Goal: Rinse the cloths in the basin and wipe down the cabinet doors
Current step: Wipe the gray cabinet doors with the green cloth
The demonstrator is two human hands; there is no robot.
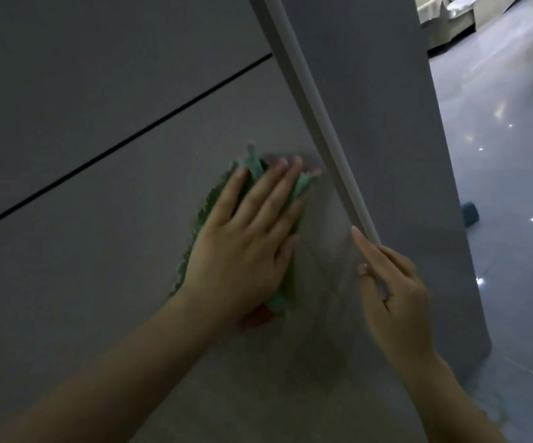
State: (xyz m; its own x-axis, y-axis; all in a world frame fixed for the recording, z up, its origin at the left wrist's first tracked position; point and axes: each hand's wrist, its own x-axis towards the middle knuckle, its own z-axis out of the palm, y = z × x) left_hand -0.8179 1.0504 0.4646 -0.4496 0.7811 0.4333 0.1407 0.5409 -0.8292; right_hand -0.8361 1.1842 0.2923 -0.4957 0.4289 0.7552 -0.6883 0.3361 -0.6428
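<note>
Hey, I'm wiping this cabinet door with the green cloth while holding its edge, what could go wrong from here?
The left hand presses the green cloth flat, close to the door edge; a stroke that way could run the fingertips into it. The right hand holds that edge with only a light grip, so a hard push might swing the cabinet door. A damp-looking patch lower down may dry streaky.

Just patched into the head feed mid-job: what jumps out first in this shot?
At centre, the left hand presses flat on a crumpled green cloth with jagged edges, held against the grey matte cabinet door. To its right, the right hand has its grip on the door's pale edge strip. At far right lies a glossy grey tiled floor with a small blue object on it.
</note>
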